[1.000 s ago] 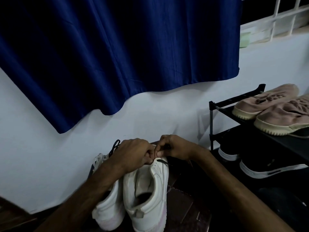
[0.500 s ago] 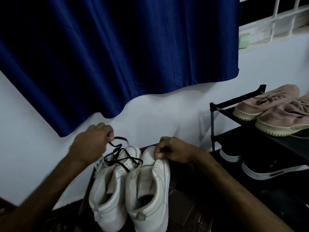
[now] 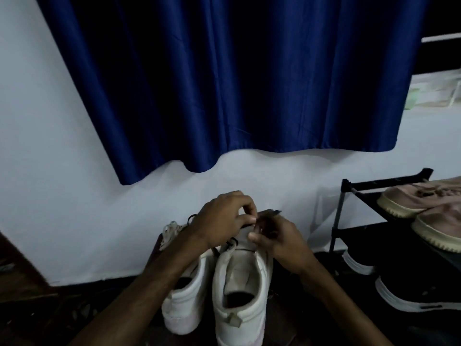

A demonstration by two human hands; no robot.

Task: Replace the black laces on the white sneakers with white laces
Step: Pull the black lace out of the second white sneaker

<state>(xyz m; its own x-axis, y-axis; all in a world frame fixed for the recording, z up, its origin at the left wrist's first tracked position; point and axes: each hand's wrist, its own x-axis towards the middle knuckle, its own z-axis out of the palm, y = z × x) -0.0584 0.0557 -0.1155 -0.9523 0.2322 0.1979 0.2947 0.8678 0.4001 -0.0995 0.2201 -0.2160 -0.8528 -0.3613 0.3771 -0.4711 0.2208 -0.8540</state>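
Two white sneakers stand side by side on the dark floor, heels toward me: the left sneaker (image 3: 183, 305) and the right sneaker (image 3: 240, 293). Both hands meet above the front of the right sneaker. My left hand (image 3: 222, 218) pinches a black lace (image 3: 270, 213) whose dark tip pokes out to the right. My right hand (image 3: 279, 238) has its fingers curled on the same lace beside the tongue. More black lace (image 3: 192, 218) shows behind my left wrist. A pale lace bundle (image 3: 169, 231) lies at the left sneaker's toe.
A black shoe rack (image 3: 346, 211) stands at the right, with beige shoes (image 3: 409, 199) on top and black sneakers (image 3: 409, 290) beneath. A blue curtain (image 3: 224, 83) hangs on the white wall behind. Dark wooden furniture (image 3: 15, 265) sits at the far left.
My left hand, which had pulled black lace up and to the left, has come back to the right sneaker and meets my right hand there. The view has shifted left.
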